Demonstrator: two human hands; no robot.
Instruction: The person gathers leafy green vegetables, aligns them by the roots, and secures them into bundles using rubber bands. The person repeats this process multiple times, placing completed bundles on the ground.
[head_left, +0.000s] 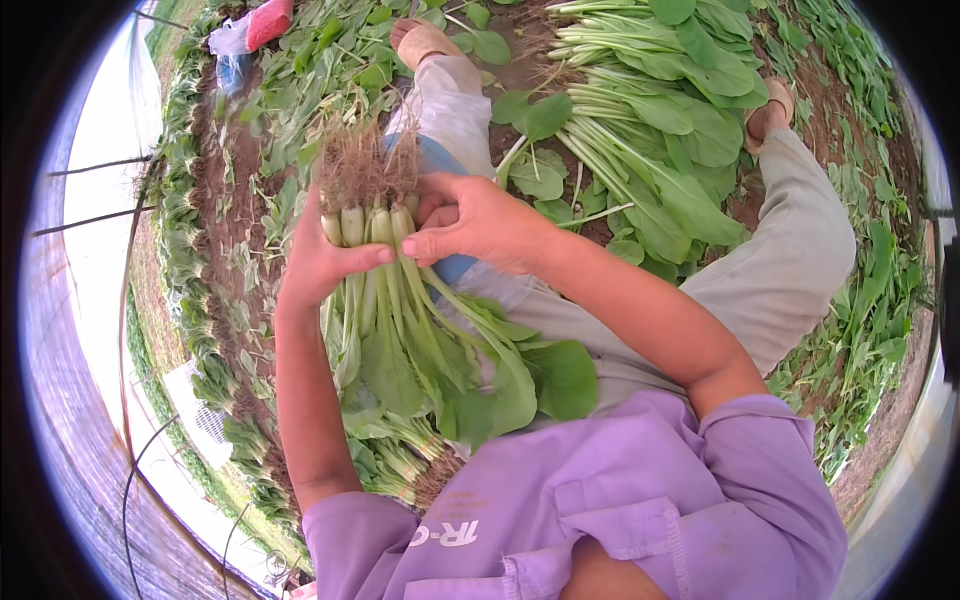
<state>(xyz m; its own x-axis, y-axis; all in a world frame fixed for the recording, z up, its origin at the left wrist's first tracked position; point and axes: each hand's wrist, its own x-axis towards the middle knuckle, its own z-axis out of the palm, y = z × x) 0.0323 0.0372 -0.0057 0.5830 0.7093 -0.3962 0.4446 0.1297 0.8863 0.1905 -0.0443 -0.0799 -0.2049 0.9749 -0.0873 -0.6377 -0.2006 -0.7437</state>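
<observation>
A bunch of leafy greens (390, 330) is held between both my hands, its brown roots (367, 161) pointing away from me and its broad leaves hanging toward my lap. My left hand (322, 251) wraps the bunch from the left, thumb laid across the pale stems. From the right, my right hand (472, 221) grips the stems just below the roots, its thumb tip close to the left thumb. Part of a blue object (454, 266) shows behind the bunch, over my leg; what it is I cannot tell.
Loose greens (660, 127) lie piled between my feet, roots toward the left. Banded bunches (405, 461) rest beside my left hip. More bunches (199, 240) line the bed's left edge, near a red mesh bag (268, 24) and plastic sheeting (82, 315). Leaves litter the soil (232, 180).
</observation>
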